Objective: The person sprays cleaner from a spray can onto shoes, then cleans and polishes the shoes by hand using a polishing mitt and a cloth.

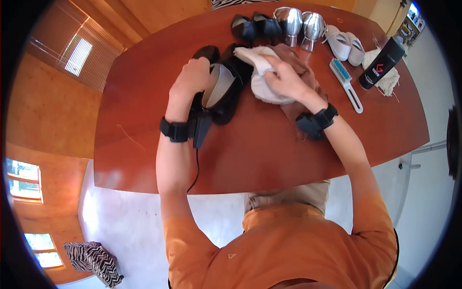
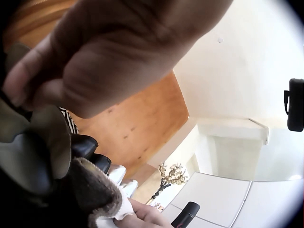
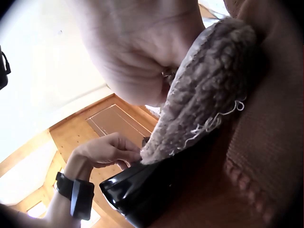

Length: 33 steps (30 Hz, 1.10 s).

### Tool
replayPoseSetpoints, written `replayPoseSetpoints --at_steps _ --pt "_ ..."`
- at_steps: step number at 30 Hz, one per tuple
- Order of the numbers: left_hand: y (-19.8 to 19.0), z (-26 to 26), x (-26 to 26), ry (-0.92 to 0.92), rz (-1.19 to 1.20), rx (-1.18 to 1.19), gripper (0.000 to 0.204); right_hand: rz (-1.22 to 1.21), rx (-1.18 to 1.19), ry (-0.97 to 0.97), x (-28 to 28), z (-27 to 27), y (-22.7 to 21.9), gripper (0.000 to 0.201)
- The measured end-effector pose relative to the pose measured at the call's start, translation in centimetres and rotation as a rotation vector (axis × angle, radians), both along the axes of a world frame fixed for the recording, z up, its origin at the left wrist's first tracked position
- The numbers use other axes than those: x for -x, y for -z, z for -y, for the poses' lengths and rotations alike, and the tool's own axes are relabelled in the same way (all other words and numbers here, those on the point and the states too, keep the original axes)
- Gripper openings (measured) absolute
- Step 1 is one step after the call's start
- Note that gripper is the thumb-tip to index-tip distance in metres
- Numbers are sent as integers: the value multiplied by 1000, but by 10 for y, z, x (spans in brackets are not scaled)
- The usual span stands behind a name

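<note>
My left hand (image 1: 192,78) grips a black shoe (image 1: 230,98) by its opening, where a grey insole shows. In the left wrist view the thumb and fingers (image 2: 45,78) close at the shoe's edge. Another dark shoe part (image 1: 208,51) shows behind that hand. My right hand (image 1: 287,83) holds a white fleecy cloth (image 1: 263,91) beside the shoe's right side. The right wrist view shows the cloth's shaggy face (image 3: 209,76) and a loose thread, with its lower tip over the glossy black shoe (image 3: 137,190). A brown cloth (image 1: 312,77) lies under and beside the right hand.
Along the far side of the brown table (image 1: 159,96) stand black shoes (image 1: 244,29), silver heeled shoes (image 1: 290,20) and white shoes (image 1: 339,45). To the right are a brush with blue bristles (image 1: 342,72), a black spray can (image 1: 382,62) and a cream cloth (image 1: 389,79).
</note>
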<state>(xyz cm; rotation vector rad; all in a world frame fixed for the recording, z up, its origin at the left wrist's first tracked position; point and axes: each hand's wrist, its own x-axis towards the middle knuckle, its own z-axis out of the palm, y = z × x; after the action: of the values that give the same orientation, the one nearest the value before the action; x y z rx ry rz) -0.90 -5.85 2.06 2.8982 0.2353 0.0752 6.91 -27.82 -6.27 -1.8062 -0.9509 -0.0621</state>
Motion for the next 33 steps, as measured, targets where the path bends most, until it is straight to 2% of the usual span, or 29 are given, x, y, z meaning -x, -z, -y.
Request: replayPoseSetpoints --at_steps 2,3,5,8,10,13,14,16,19,21,23,24,25,26,28,30,31,32,33 --pt "-12 5 -4 -4 -202 35 16 -25 140 35 -3 17 -1 37" --pt "-10 3 -2 -4 -207 34 16 -11 154 35 -2 25 -4 36" --pt "-6 -4 1 2 -229 284 17 52 149 68 -6 39 -2 34" --pt "12 -9 9 31 -207 332 22 -41 76 97 -14 50 2 34" --pt "6 7 24 79 -258 259 25 -20 73 88 -12 51 -2 37" --pt "23 8 27 -68 -217 449 40 17 43 59 -2 52 -19 39" --pt "32 2 28 -66 -219 444 40 31 5 44 4 51 -28 39" --pt "43 -3 34 -96 -70 793 39 -63 -14 22 15 55 -45 38" --pt "38 -3 36 -77 -156 853 40 -221 -66 -22 30 55 -46 36" --pt "39 -2 36 -88 -80 811 39 -271 -122 -39 38 54 -43 35" --pt "43 -3 37 -99 -7 776 39 -208 -172 1 50 53 -41 37" --pt "45 -8 37 -79 14 906 37 -185 -185 6 58 54 -42 38" --pt "44 -12 37 -58 35 1035 36 -69 -227 -49 64 52 -44 42" --pt "43 -16 36 -58 40 1036 36 61 -176 -45 72 52 -48 47" --pt "40 -17 40 -45 -8 1213 34 457 -108 -44 91 41 -53 55" --pt "30 -9 51 -94 -49 1151 31 542 -22 -145 117 26 -58 58" --pt "26 -1 55 -90 -43 1193 28 622 -28 -164 125 16 -53 57" --pt "10 26 60 -253 65 1320 27 705 -34 -179 129 7 -44 57" --pt "-1 36 66 -312 84 1357 27 774 30 -186 131 0 -40 54"
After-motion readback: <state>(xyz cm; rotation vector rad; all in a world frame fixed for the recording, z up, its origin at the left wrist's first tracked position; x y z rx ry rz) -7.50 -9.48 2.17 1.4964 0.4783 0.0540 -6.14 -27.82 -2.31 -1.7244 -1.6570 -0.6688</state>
